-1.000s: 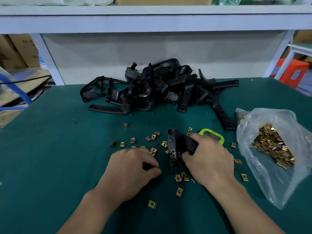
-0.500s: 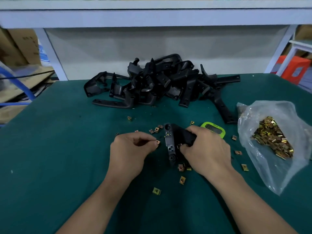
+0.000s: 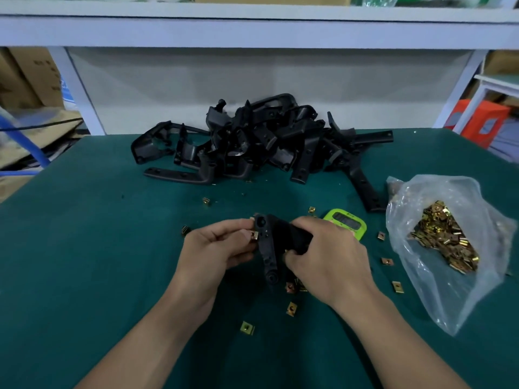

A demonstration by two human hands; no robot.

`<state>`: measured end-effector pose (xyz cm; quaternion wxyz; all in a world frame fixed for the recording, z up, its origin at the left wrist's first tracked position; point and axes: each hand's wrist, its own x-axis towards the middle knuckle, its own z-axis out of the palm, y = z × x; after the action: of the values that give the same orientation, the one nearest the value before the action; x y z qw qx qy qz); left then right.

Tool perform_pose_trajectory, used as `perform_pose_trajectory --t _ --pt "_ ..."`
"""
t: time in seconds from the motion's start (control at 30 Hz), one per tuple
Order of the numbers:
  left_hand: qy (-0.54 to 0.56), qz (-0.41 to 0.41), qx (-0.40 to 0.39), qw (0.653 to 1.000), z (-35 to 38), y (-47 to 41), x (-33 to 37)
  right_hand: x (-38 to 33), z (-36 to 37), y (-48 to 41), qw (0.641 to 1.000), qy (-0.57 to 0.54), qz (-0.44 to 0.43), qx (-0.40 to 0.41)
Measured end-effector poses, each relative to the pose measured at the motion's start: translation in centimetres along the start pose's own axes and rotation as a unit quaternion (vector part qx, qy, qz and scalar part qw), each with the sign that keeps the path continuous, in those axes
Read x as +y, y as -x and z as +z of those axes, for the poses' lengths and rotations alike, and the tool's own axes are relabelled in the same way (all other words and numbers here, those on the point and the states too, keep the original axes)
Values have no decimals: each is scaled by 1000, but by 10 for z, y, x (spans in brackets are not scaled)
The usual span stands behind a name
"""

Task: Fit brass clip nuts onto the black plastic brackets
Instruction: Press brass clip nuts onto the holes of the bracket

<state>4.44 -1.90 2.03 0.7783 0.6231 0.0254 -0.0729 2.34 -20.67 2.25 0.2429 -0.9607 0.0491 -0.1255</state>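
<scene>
My right hand grips a black plastic bracket upright above the green table. My left hand pinches a brass clip nut against the bracket's left edge near its top. Loose brass clip nuts lie around, among them a loose nut near my wrists and a second loose nut. A pile of black brackets sits at the back of the table.
A clear plastic bag full of brass nuts lies at the right. A green timer sits behind my right hand. A white shelf frame spans the back. Cardboard boxes stand at the far left, an orange stool at the far right.
My left hand picked a nut off the table and brought it up and right to the bracket's edge. My right hand lifted and tilted the bracket more upright.
</scene>
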Motion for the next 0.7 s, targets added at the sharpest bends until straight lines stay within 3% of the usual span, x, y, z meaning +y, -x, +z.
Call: perform_pose_trajectory --t 0.5,0.7 --pt "-40 32 4 999 -2 8 10 -6 1 1 998 -13 -36 -41" --pt "94 -8 84 992 4 5 9 -10 6 0 997 -46 -48 -35"
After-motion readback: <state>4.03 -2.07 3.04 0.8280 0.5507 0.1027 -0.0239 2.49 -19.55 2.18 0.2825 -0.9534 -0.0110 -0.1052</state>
